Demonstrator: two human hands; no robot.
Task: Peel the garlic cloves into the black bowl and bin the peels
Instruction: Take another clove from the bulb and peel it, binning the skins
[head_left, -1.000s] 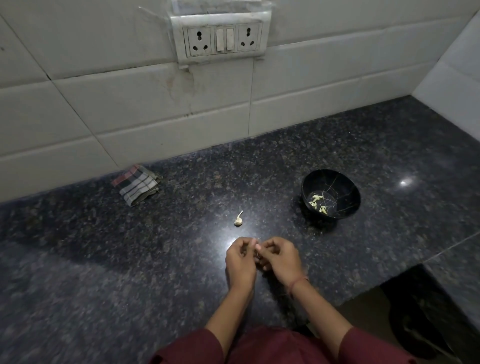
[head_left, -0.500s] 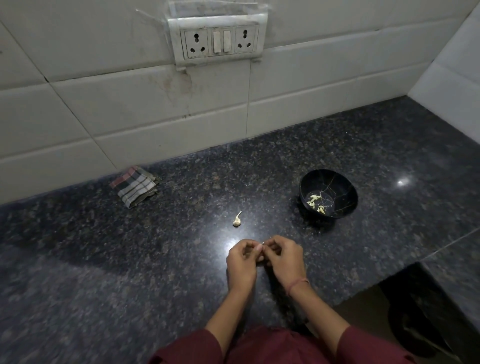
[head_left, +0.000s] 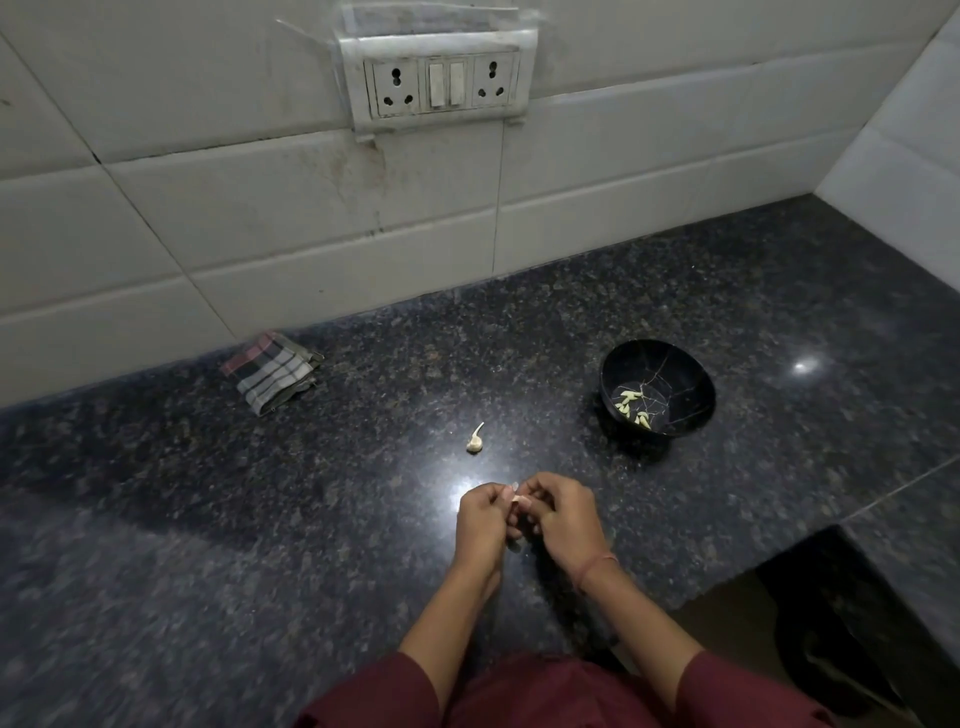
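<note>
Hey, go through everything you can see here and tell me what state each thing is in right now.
Left hand: pinching the held clove.
Right hand: pinching it too.
Held clove: mostly hidden by fingers.
Clove on the counter: skin on, lying loose, untouched.
Black bowl: upright, holding a few peeled cloves.
Checked cloth: folded, by the wall.
Wall sockets: nothing plugged in.

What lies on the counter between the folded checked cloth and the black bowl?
One garlic clove, lying slightly nearer the front edge; otherwise the counter there is bare, as the head view shows.
</note>
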